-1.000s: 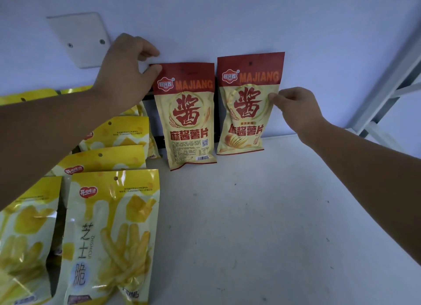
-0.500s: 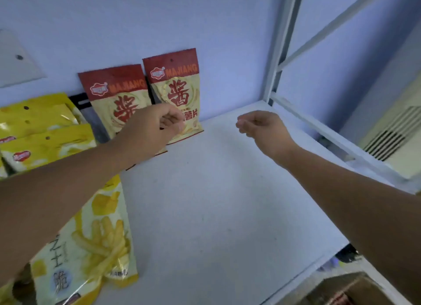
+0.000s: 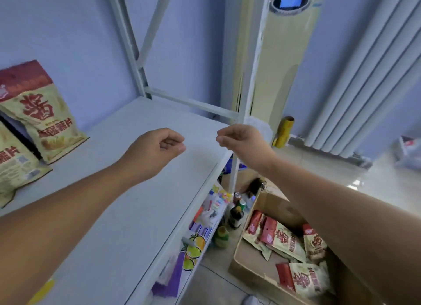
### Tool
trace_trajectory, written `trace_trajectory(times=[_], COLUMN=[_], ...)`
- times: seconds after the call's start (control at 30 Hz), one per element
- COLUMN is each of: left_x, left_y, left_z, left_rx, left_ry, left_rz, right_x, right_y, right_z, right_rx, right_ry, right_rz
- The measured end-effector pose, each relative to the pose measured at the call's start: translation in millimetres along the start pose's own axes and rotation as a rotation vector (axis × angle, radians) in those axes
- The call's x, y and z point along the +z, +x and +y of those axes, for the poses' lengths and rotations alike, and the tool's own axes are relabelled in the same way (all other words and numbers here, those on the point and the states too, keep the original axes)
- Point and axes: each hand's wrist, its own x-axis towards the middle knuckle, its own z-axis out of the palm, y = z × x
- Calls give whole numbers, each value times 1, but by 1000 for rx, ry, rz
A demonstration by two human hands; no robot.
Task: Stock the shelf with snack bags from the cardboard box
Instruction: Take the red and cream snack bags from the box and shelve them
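Observation:
Two red-and-cream snack bags stand against the wall at the far left of the white shelf [image 3: 136, 213]: one upright bag [image 3: 43, 113] and a second bag [image 3: 13, 168] cut off by the frame edge. My left hand [image 3: 157, 149] hovers over the shelf, fingers curled, holding nothing. My right hand [image 3: 241, 140] floats above the shelf's right front corner, fingers loosely closed and empty. Below on the floor sits the cardboard box [image 3: 250, 261] with several matching snack bags [image 3: 282, 236] inside.
A white shelf post [image 3: 248, 95] rises at the right front corner. A lower shelf holds colourful packages [image 3: 196, 241], with bottles [image 3: 237, 211] on the floor beside the box. A tall cream air conditioner [image 3: 284, 61] and curtains [image 3: 364, 77] stand behind.
Both hands let go of the two red bags and drew back from the wall. My view swung right and down, bringing the box on the floor into sight.

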Motion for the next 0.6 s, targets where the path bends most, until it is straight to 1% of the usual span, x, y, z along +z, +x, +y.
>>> trace_trajectory(times=[0.17,0.3,0.43,0.6], left_x=[74,143,218,304], left_y=[16,33,47,59], left_z=[62,103,128,133], left_rx=[102,137,124,48], left_ry=[9,-9,17,58], left_rz=[-154,-250,-348,-490], right_x=[-86,-152,-219,-279], right_y=[-43,-66,-86,-104], right_z=[33,77,129,199], right_rx=[25,75,182,349], right_ry=[-17,-37,-74,-65], right_rz=[143,237,241,220])
